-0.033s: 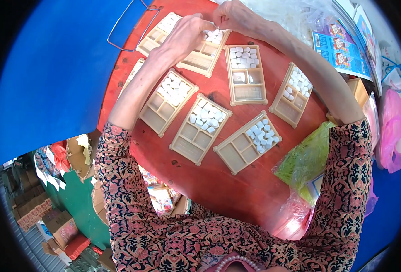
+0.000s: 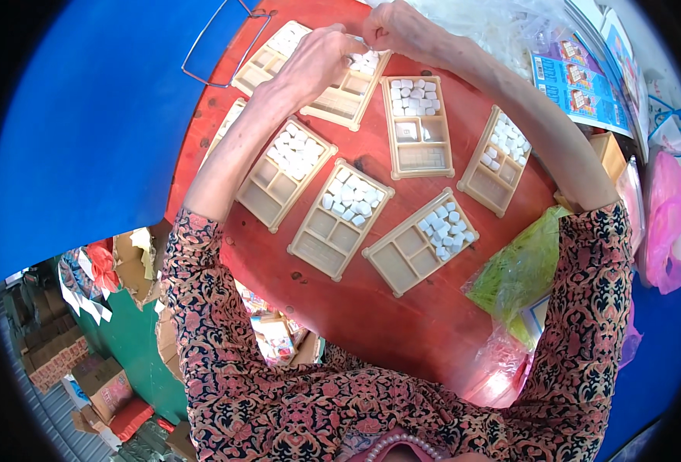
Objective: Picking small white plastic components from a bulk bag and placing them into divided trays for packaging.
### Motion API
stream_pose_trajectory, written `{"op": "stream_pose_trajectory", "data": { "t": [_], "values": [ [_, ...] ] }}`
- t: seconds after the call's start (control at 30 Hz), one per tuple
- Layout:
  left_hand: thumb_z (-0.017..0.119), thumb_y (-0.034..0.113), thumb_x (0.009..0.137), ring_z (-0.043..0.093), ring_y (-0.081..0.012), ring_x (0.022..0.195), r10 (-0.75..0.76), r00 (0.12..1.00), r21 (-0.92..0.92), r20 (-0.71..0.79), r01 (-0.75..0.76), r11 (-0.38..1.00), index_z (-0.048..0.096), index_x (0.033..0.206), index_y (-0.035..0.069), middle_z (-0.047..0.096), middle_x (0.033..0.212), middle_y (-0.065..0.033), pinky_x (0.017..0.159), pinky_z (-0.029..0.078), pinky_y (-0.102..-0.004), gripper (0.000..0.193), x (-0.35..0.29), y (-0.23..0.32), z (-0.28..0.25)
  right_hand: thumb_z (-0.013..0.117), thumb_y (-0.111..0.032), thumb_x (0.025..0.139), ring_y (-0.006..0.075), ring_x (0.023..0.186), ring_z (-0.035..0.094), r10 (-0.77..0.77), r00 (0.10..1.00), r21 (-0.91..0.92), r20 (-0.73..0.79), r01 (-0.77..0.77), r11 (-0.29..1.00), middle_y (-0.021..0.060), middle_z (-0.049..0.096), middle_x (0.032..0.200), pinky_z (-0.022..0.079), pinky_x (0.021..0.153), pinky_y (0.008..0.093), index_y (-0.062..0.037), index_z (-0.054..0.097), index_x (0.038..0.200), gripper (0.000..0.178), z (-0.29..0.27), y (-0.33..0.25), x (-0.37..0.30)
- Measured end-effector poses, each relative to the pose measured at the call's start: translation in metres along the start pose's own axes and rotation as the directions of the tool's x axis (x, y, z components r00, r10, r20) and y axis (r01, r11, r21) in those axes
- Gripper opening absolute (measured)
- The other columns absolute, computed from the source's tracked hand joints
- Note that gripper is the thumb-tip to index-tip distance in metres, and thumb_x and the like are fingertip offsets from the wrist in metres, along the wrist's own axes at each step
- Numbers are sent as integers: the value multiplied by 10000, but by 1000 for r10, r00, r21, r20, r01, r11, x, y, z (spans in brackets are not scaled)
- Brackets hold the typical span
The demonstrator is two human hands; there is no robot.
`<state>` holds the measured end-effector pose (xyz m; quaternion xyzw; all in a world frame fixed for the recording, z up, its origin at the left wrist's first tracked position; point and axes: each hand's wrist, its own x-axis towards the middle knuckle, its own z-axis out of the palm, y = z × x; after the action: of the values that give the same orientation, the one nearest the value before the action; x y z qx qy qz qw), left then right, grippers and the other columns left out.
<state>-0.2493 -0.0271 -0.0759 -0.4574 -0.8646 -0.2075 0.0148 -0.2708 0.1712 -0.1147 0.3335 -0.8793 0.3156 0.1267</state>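
Observation:
At the far side of the red table my left hand [image 2: 317, 63] and my right hand [image 2: 402, 31] meet over a beige compartment tray [image 2: 340, 104]. Both are closed, fingertips bent together. What they hold, if anything, is hidden. Under them, white marshmallow-like pieces [image 2: 365, 61] fill the tray's far section. To the right stands another tray [image 2: 422, 171] with similar white pieces and something small and pale in a middle compartment. Nearer me, a tray [image 2: 331, 262] and a tilted tray [image 2: 398, 279] hold white pieces in their large sections; their other compartments show bare bottoms.
More such trays lie at the left, partly behind my left forearm, and one tray [image 2: 485, 194] sits at the right. A wire handle [image 2: 189, 75] juts over the far left edge. Plastic bags, a green-yellow one [image 2: 521, 262] among them, and blue printed sheets [image 2: 579, 88] crowd the right side.

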Motion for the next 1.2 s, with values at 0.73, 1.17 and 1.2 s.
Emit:
{"op": "stream_pose_trajectory", "data": {
  "t": [0.73,1.17,1.2],
  "values": [
    [543,-44,779,583,-297,828,26,999,35,-43,-24,999,653,1007,-8,580,835,-142,757,449,-407,256,-1,-5,-2,565,-51,674,286,520,556,-356,916,-344,-184,279,896,137,564,561,426,494,371,-57,571,569,106,3,-6,-12],
    [539,-102,710,597,-345,920,-35,999,67,-7,36,997,667,957,-20,610,905,-196,787,479,-421,290,-11,-8,-9,542,-63,706,308,515,539,-122,976,-100,-180,105,989,135,548,559,418,498,393,-57,559,580,128,-10,-15,14],
    [540,-101,710,595,-349,920,-13,1000,98,11,12,995,667,958,-21,608,901,-200,781,479,-424,290,-11,-6,-7,536,-69,712,314,514,534,-138,975,-97,-177,122,988,135,541,560,416,498,397,-59,558,583,131,-5,-13,13]
  ]
}}
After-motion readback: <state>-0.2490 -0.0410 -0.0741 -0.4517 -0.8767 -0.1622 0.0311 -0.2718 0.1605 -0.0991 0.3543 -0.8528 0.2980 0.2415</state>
